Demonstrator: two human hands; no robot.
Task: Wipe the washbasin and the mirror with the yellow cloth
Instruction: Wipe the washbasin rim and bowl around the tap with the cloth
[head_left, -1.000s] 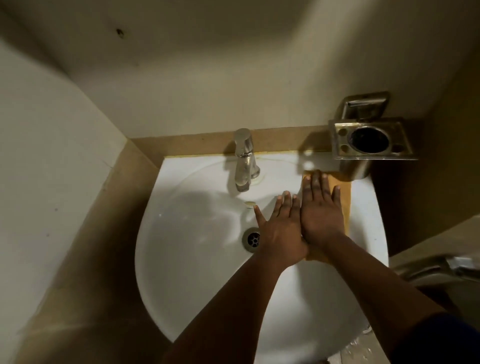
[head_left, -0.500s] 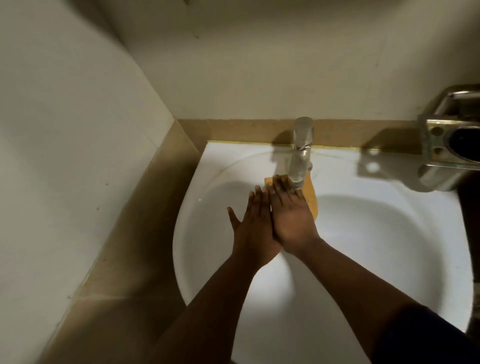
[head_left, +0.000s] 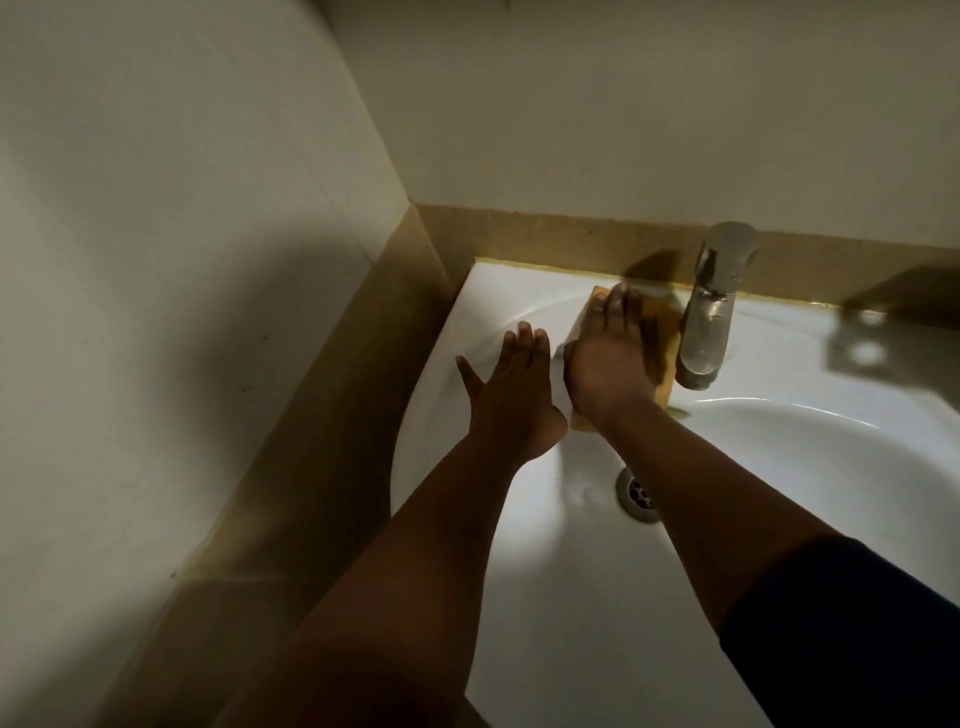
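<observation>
Yellow cloth (head_left: 662, 338) lies flat under my right hand (head_left: 610, 364), fingers straight and pressing it onto the washbasin (head_left: 779, 467) rim just left of the steel tap (head_left: 709, 312). My left hand (head_left: 511, 395) rests beside it, fingers spread on the white rim.

We count one washbasin (head_left: 519, 597), one tap (head_left: 711, 306), one drain (head_left: 638, 493), one yellow cloth (head_left: 662, 332), and two hands: left hand (head_left: 511, 395), right hand (head_left: 608, 358).

yellow cloth (head_left: 660, 332) now left of tap (head_left: 709, 317)
</observation>
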